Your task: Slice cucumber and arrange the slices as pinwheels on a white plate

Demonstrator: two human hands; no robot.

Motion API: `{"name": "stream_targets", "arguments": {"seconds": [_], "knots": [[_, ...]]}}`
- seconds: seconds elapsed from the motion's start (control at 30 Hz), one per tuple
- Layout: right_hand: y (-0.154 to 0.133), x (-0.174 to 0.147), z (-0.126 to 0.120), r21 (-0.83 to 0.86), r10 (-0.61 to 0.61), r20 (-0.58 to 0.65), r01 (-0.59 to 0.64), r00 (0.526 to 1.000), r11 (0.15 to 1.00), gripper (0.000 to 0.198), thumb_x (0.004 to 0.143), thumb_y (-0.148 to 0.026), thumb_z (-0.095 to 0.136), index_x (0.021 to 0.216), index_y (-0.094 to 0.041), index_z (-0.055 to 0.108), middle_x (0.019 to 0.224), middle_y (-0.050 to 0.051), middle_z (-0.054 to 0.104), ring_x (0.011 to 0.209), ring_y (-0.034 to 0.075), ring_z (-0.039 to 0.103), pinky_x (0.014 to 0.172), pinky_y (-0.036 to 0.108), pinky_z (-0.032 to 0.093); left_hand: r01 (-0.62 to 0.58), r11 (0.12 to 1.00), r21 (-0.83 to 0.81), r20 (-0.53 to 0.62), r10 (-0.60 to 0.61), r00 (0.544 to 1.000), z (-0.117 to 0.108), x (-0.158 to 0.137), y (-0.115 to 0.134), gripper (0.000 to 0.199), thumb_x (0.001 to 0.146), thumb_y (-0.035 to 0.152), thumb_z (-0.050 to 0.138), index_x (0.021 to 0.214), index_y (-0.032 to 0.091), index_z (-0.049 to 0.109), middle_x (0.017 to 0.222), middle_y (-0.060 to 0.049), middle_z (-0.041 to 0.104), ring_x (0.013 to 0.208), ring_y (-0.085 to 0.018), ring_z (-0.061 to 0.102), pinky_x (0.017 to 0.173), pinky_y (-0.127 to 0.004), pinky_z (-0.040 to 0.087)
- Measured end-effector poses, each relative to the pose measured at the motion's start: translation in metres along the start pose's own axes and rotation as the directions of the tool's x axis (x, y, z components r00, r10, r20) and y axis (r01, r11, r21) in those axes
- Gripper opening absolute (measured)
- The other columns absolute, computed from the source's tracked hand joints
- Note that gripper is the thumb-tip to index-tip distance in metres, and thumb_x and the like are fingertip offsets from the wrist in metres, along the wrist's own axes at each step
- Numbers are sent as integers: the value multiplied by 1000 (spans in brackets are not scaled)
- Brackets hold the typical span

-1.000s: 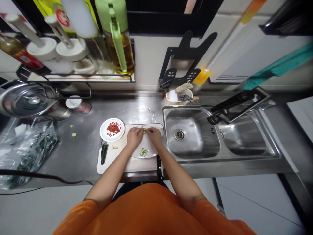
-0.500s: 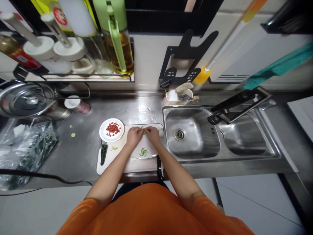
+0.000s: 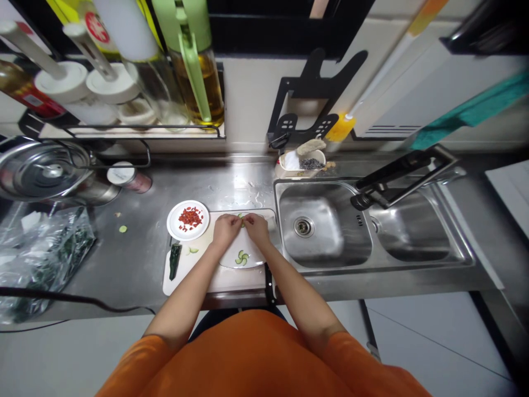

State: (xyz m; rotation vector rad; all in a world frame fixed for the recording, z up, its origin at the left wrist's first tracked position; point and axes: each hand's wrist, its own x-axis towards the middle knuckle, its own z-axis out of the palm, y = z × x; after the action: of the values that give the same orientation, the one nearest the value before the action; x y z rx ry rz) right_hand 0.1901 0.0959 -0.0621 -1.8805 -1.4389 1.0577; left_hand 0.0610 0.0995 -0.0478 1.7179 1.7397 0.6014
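Observation:
My left hand [image 3: 226, 229] and my right hand [image 3: 257, 228] meet over the far part of a white plate [image 3: 231, 257], fingertips pinched close together. Thin green-edged cucumber slices [image 3: 241, 217] show between the fingers; how many each hand grips is hard to see. Nearer me on the plate, several cucumber slices [image 3: 242, 257] lie in a pinwheel. The plate rests on a pale cutting board [image 3: 182, 279]. To the left on the board are a dark green cucumber piece [image 3: 174, 261] and a few loose slices [image 3: 193, 250]. A small white plate [image 3: 173, 229] holds chopped red bits [image 3: 190, 219].
A double steel sink [image 3: 330, 263] with a black faucet [image 3: 384, 182] lies right. Back left stand a lidded pot [image 3: 49, 171], a jar [image 3: 129, 177] and a rack with an oil bottle [image 3: 194, 71]. A plastic bag of greens [image 3: 53, 248] sits left; a seasoning box [image 3: 301, 165] is behind the sink.
Both hands stay over the far part of the plate, with only slight finger movement. The view has shifted very slightly.

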Motion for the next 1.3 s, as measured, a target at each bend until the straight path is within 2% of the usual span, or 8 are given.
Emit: {"name": "stream_targets", "arguments": {"seconds": [0.3,0.93,1.3], "knots": [[2,0,2,-43,1,-7,-1,1000,999,13,75,-18,53,74,-20,66,76,0,68,72,14,59,73,26,44,24,1000,-8,-35,-24,999,3,1,-1,16,76,26,55,73,19,69,79,-5,68,79,-18,59,76,-29,44],[0,-2,3,-81,19,-10,-20,1000,996,15,75,-19,52,75,-21,67,77,1,68,74,15,60,75,27,44,52,998,25,-30,-52,998,4,4,3,16,75,25,55,72,21,70,80,-4,69,79,-19,59,76,-30,44],[1,-1,1,-70,4,-15,-5,1000,998,16,76,-17,51,75,-21,67,77,1,68,75,15,60,76,27,44,33,999,-30,-43,-34,998,1,2,-2,20,78,27,52,74,21,70,80,-3,70,80,-18,61,77,-28,45]]}}
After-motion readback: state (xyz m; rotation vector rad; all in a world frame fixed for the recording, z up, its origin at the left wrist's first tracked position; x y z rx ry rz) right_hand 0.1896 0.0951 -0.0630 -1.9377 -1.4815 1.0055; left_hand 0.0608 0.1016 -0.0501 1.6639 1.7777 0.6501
